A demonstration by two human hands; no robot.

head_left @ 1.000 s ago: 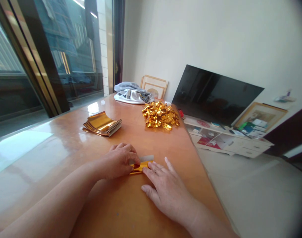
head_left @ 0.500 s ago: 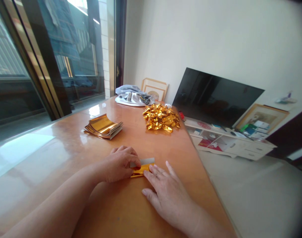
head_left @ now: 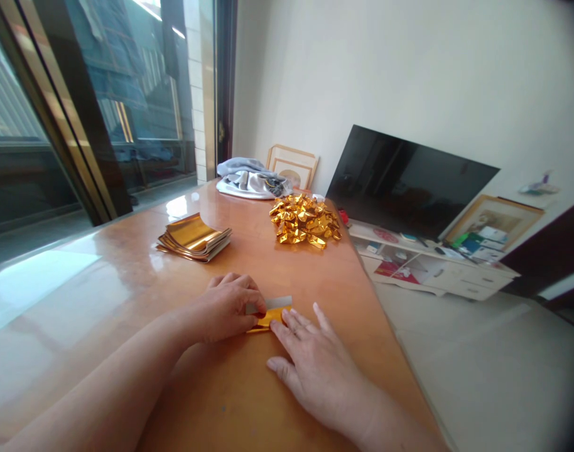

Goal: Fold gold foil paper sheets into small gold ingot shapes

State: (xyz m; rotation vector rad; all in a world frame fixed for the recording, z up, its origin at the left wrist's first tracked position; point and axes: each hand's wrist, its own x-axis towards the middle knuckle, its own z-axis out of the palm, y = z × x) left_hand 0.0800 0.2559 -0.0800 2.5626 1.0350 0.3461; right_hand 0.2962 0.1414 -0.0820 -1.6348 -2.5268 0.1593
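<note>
A partly folded sheet of gold foil paper (head_left: pixel 274 316) lies on the glossy wooden table (head_left: pixel 240 389), its pale grey backing showing along the far edge. My left hand (head_left: pixel 231 309) pinches the sheet's left end between thumb and curled fingers. From the right, my right hand (head_left: pixel 310 361) rests its outstretched fingertips on the gold side, the thumb spread apart on the tabletop. Beyond my left hand sits a stack of gold foil sheets (head_left: pixel 195 237), slightly curled. Farther off to the right is a heap of folded gold foil pieces (head_left: pixel 306 220).
Folded cloth (head_left: pixel 252 179) lies at the table's far end, before a leaning picture frame (head_left: pixel 292 166). A television (head_left: pixel 409 182) stands on a white cabinet (head_left: pixel 456 276) past the table's right edge. A glass sliding door (head_left: pixel 140 107) is at the left.
The view has shifted slightly, so everything sits a little higher and to the left. Both hands keep nearly the same places on the foil sheet.
</note>
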